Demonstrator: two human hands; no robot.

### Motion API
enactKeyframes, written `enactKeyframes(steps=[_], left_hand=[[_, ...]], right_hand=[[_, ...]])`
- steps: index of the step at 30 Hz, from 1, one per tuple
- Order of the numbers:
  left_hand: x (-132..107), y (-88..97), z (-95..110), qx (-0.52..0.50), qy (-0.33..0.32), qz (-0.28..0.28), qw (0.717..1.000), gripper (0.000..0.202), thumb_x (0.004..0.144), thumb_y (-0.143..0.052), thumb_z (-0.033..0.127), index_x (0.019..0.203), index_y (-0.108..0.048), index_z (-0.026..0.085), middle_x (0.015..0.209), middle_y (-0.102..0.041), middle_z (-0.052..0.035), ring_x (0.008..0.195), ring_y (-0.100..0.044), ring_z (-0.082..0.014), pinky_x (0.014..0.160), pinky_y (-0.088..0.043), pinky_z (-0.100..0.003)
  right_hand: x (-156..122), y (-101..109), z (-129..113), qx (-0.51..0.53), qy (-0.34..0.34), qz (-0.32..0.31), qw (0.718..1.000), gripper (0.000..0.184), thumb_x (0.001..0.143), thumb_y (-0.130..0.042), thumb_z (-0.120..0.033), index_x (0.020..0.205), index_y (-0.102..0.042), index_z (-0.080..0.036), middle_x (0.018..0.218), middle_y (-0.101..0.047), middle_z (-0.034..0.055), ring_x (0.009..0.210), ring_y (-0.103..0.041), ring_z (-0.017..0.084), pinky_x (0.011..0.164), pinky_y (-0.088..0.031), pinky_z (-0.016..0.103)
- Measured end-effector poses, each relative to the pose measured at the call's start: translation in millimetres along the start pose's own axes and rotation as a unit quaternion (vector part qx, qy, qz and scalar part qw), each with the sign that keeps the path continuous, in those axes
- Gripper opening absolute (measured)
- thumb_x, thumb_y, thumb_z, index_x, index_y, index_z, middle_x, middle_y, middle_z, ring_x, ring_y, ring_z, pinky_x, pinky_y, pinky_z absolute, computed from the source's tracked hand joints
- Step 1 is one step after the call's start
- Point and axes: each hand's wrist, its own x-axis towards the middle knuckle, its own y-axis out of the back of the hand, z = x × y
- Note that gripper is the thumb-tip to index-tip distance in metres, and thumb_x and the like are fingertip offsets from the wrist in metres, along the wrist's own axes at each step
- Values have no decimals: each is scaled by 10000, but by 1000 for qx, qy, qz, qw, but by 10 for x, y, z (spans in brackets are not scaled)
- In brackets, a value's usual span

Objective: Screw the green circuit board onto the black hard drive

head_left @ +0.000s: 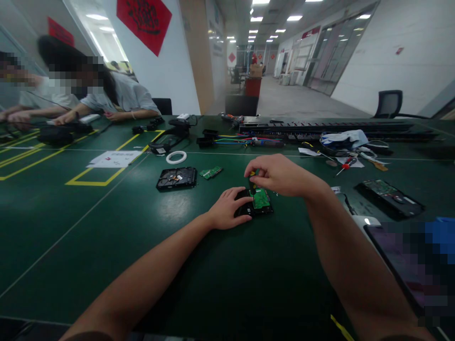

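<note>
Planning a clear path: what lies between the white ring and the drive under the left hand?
In the head view, a green circuit board, then the left hand on the drive.

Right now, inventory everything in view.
Near drive: one, black and green, under left hand
Other drives: two, black, either side
Held screwdriver: one, dark, right hand
Loose board: one, green, middle
Ring: one, white, left
Papers: several, white, both sides
Cables: several, multicoloured, far
Rails: several, black, far edge
Red screwdriver: one, red, right
Screen: one, dark, right
Table: one, green, foreground
People: at least two, pale tops, left
Wall signs: several, red, background
Chairs: several, dark, background
Left hand: one, bare, on near drive
Right hand: one, bare, holding screwdriver
</note>
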Motion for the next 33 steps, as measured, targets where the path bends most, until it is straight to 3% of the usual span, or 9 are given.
enactKeyframes(steps=[9, 17, 33], left_hand=[[9, 25, 22, 2, -2, -1, 1000, 690, 973, -658, 658, 1551, -559, 294, 1586, -412, -173, 1522, -384, -404, 1246, -353, -615], [6, 25, 18, 5, -2, -2, 1000, 686, 968, -663, 665, 1544, -563, 307, 1610, -403, -166, 1510, -404, -407, 1238, -361, -631], [-4, 12, 6, -1, 1, -7, 1000, 680, 967, -674, 639, 1552, -548, 317, 1635, -383, -151, 1522, -386, -411, 1240, -357, -631]], right_hand=[[145, 70, -7, 13, 43, -54, 998, 216, 876, -642, -144, 1020, -798, -186, 931, -787, 33, 792, -669, 161, 740, -428, 276], [25, 17, 78, 36, 16, 0, 999, 243, 891, -636, -173, 1072, -797, -184, 974, -796, 37, 813, -678, 162, 758, -442, 271], [-90, -75, 64, 64, -11, 37, 997, 193, 911, -661, -197, 1052, -793, -188, 934, -769, 40, 789, -666, 157, 770, -443, 286]])
